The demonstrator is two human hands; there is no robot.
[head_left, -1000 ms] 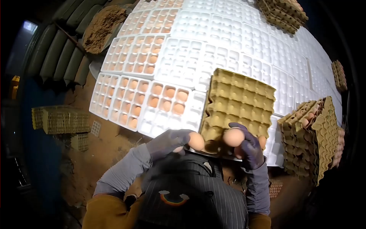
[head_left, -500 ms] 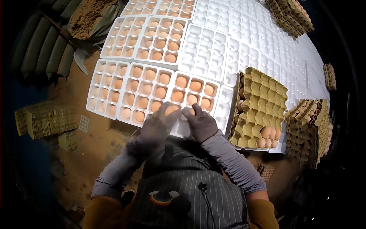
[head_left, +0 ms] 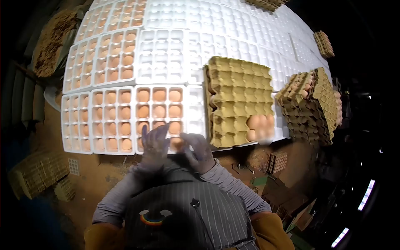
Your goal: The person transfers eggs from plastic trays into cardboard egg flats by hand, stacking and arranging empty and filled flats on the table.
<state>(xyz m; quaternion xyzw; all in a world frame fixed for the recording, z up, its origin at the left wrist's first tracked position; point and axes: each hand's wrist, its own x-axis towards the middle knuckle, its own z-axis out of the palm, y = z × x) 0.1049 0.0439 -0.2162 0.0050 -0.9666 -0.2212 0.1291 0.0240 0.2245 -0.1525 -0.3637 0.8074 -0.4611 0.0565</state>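
A white foam tray (head_left: 134,104) at the table's front edge holds brown eggs in its cells. My left hand (head_left: 156,145), gloved, is over the front cells, fingers apart, near an egg (head_left: 159,124) in the third row; it covers some of the front row. My right hand (head_left: 197,151), also gloved and slightly blurred, is at the front right corner with fingers apart. Its fingertips are beside a brown egg (head_left: 176,144) in the corner cell; whether they touch it is unclear.
Right of the tray stands a stack of cardboard egg flats (head_left: 239,96), with several eggs (head_left: 260,123) in the top flat's front corner. More stacked flats with eggs (head_left: 308,104) stand farther right. Unfilled white trays (head_left: 161,54) lie behind. Piled flats (head_left: 37,173) sit on the floor at left.
The view has turned, so the table appears shifted left. Both hands have drawn back toward me from the eggs they were on. Third-row eggs that the hands covered now show.
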